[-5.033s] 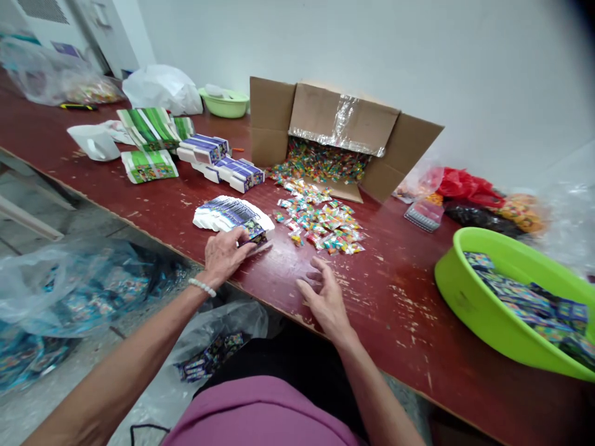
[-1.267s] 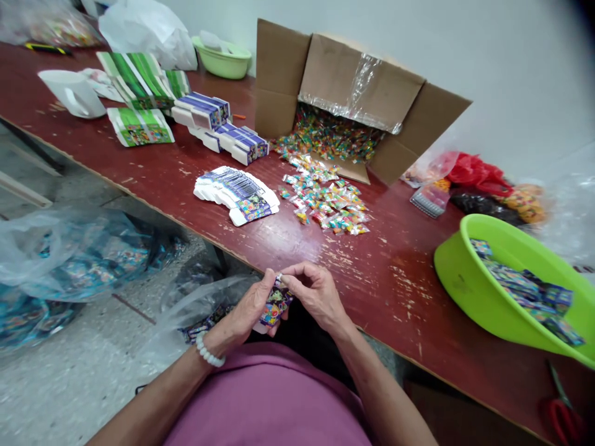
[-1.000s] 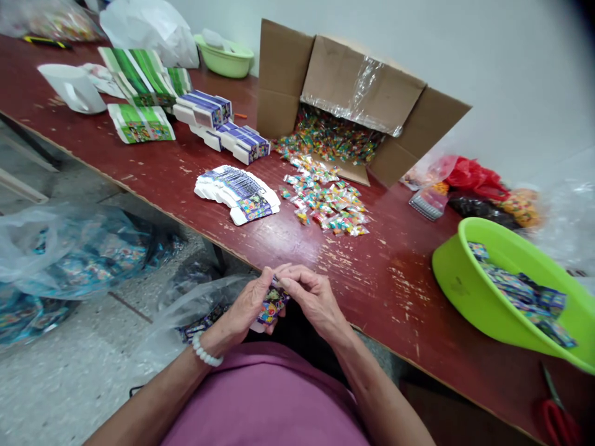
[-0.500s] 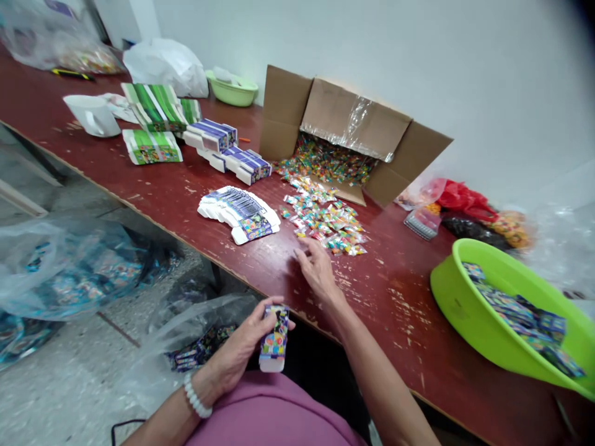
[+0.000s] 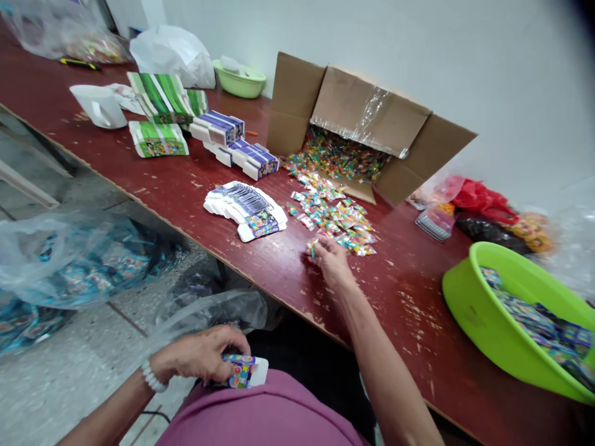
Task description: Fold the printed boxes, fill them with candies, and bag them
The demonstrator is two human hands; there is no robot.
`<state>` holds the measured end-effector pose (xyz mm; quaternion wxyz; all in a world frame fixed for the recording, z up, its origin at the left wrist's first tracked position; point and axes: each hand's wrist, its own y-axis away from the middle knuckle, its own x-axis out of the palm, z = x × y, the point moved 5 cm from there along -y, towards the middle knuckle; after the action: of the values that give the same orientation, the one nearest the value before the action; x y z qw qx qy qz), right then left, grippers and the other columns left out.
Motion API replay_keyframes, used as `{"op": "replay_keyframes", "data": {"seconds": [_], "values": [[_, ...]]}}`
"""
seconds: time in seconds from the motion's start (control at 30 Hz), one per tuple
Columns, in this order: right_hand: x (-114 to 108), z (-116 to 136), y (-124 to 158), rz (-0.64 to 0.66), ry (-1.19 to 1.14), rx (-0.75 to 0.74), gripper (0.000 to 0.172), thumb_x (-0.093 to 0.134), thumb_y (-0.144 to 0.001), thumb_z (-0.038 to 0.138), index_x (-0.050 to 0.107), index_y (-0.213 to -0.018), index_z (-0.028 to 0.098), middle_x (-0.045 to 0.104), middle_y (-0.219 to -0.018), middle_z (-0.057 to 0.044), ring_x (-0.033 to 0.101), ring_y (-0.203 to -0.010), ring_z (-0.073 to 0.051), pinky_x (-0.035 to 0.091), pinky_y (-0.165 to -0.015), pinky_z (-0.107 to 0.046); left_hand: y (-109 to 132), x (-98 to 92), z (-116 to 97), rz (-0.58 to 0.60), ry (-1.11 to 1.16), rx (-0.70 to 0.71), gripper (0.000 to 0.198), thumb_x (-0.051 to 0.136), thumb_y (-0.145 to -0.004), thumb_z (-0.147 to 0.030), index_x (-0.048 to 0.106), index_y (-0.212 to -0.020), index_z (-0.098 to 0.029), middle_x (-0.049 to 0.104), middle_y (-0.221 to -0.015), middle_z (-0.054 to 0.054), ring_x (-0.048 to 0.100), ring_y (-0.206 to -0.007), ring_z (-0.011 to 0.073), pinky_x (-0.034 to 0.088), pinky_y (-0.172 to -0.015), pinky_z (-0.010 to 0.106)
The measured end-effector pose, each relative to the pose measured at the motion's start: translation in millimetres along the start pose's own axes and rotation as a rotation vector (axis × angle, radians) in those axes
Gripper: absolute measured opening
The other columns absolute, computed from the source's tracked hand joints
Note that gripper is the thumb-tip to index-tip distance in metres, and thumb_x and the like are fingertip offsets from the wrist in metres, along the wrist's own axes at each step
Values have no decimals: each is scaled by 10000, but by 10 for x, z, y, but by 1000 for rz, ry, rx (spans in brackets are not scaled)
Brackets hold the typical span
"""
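Cardboard printed in bright colours forms the small carton (image 5: 242, 374), gripped by the left hand (image 5: 199, 364) low over the lap. It is off the table (image 5: 279, 272), at 7 o'clock from the right hand (image 5: 332, 260). The left fingers are curled over the carton body, and its white end flap points toward 3 o'clock.

The right fingers are drawn together in a pinch on a wrapped sweet (image 5: 311, 248) at the near edge of the loose sweets pile (image 5: 341, 217). The pile spreads toward 1 o'clock, up to the mouth of the tipped brown box (image 5: 372, 114). Whether the pinch holds one piece or more cannot be told.

Recommended handling, as a judgement:
1. Pinch the wrapper by its middle, not by a twisted end, which is likely to slip.
2. Lift clear of the pile before moving toward 7 o'clock, so neighbouring sweets are not swept to the table edge.
3. Grip the carton by its side walls only. Pressure on the faces would flatten the opening.
4. Turn the open end toward the right hand.

The stack of flat cartons (image 5: 246, 207) lies at 10 o'clock from the right hand, and the green basin (image 5: 483, 328) at 4 o'clock
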<state>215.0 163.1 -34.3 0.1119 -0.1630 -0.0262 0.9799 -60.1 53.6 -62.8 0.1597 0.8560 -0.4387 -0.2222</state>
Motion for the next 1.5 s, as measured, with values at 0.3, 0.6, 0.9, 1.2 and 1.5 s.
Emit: {"op": "replay_keyframes", "data": {"seconds": [0.3, 0.6, 0.9, 1.2, 1.5], "values": [[102, 179, 801, 57, -751, 467, 381, 900, -615, 361, 655, -845, 181, 689, -719, 21, 582, -551, -71, 463, -495, -166, -160, 215, -327, -80, 791, 31, 285, 633, -718, -277, 527, -969, -196, 692, -892, 41, 673, -647, 164, 438, -563, 226], [95, 330, 1073, -46, -733, 344, 474, 909, -587, 350, 661, -964, 204, 665, -740, 54, 624, -587, -92, 545, -507, -199, -236, 335, -600, -163, 886, 126, 418, 667, -675, -233, 591, -1079, -154, 693, -913, 60, 650, -590, 141, 497, -527, 241], [92, 412, 1279, -137, -637, 259, 346, 859, -648, 384, 707, -875, 171, 721, -765, 9, 654, -655, -124, 550, -624, -248, -262, 474, -692, -171, 835, 167, 459, 699, -746, -258, 582, -1181, -167, 662, -910, 37, 600, -606, 112, 505, -535, 223], [-6, 398, 1428, -115, -179, -59, 131, 713, -838, 336, 737, -887, 216, 703, -842, -32, 640, -781, -183, 513, -723, -322, -242, 501, -738, -260, 767, 187, 377, 667, -754, -244, 608, -1121, -179, 634, -852, -1, 575, -552, 90, 465, -509, 203], [29, 407, 1562, 65, -247, -22, 206, 634, -897, 362, 706, -1074, 285, 575, -1198, -62, 571, -1075, -211, 459, -941, -372, -273, 425, -718, -341, 982, 74, 474, 607, -817, -583, 683, -954, -136, 688, -728, 57, 614, -507, 152, 498, -465, 252]]}}
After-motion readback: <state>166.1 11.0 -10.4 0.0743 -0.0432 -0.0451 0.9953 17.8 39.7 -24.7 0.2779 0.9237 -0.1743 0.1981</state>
